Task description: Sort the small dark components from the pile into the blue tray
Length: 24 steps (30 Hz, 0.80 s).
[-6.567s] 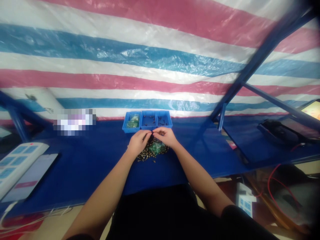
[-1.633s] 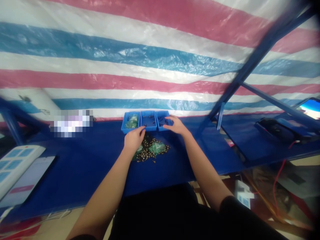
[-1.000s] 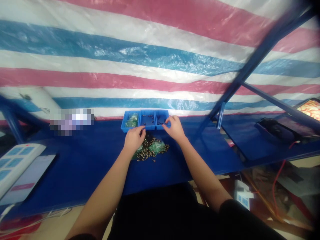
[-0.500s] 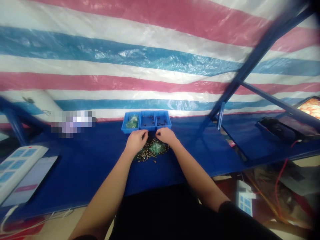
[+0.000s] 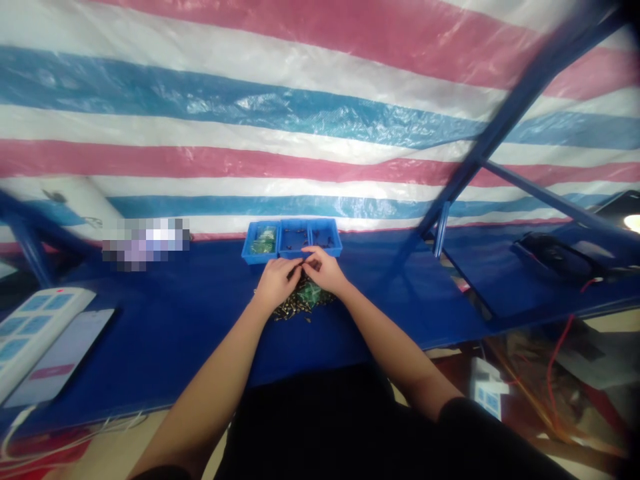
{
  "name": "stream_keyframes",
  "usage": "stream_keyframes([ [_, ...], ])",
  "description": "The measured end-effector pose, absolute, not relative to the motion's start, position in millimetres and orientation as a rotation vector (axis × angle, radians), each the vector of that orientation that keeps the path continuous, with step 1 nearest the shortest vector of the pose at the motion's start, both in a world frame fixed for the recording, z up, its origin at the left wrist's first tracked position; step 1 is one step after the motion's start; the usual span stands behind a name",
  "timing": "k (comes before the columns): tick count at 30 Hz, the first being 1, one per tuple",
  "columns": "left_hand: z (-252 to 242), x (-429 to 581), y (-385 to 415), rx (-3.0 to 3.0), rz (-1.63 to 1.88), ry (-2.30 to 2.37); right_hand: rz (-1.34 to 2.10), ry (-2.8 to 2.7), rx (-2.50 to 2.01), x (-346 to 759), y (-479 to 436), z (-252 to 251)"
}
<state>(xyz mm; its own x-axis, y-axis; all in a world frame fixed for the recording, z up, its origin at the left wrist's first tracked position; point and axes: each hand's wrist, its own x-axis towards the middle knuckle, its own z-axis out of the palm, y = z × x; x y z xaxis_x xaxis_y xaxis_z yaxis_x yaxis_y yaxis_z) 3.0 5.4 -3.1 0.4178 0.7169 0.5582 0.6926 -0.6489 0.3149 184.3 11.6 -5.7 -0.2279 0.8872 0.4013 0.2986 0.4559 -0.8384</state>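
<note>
My left hand [image 5: 278, 283] and my right hand [image 5: 324, 271] meet fingertip to fingertip above a heap of small brass-coloured metal parts [image 5: 295, 307]. Both are closed in a pinch around something small and dark, too little to name. Green plastic packets [image 5: 313, 292] lie on the heap, partly under my right hand. Just beyond my hands sit three joined blue bins. The left bin [image 5: 245, 256] holds green packets; the middle bin [image 5: 283, 248] and right bin [image 5: 336, 248] hold a few small dark parts.
The bins and heap rest on a blue table [image 5: 200, 333]. To the left lie a white power strip [image 5: 47, 327] and a phone [image 5: 65, 360] with a cable. A blue metal frame post [image 5: 500, 133] slants at right, before a striped plastic sheet [image 5: 300, 107]. A black object [image 5: 555, 257] lies far right.
My hands were apart over the heap and have come together at the fingertips. My right hand moved left. The camera view shifted slightly; bins and heap stay put.
</note>
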Motion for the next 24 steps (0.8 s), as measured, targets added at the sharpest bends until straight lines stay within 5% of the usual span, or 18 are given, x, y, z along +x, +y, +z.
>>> stream_keyframes([
  [10, -8, -2, 10, 2.617, 1.130, 1.365, 0.984, -1.541, -1.027, 178, 16, -15],
  [24, -1, 0, 5, 2.470, 1.066, 1.432, 0.696, -1.722, -1.110, 185, 14, -3],
])
